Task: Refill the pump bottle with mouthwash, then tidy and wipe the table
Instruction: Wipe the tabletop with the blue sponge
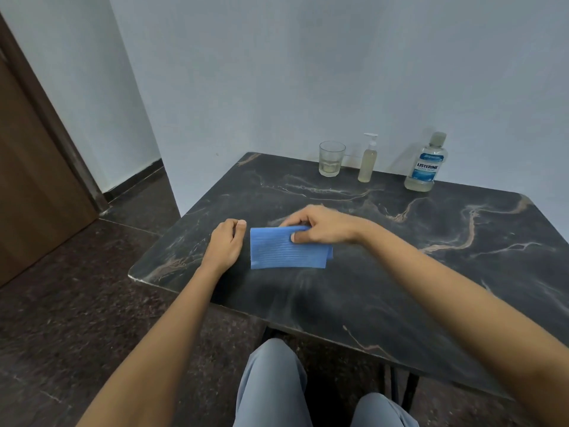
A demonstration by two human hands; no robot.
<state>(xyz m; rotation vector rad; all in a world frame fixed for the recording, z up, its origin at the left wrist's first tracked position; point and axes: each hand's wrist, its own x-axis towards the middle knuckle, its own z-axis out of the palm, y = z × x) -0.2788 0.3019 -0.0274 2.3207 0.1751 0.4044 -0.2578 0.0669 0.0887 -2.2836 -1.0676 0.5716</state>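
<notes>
Two bare hands were over the table [431,272] — the left hand [226,243] and the right hand [320,224]. One folded blue cloth [283,252] lay there. At the far edge stood three containers — one glass tumbler [331,158], one pump bottle [368,160] and one mouthwash bottle [427,163]. There was one table and one brown door [34,167].
</notes>
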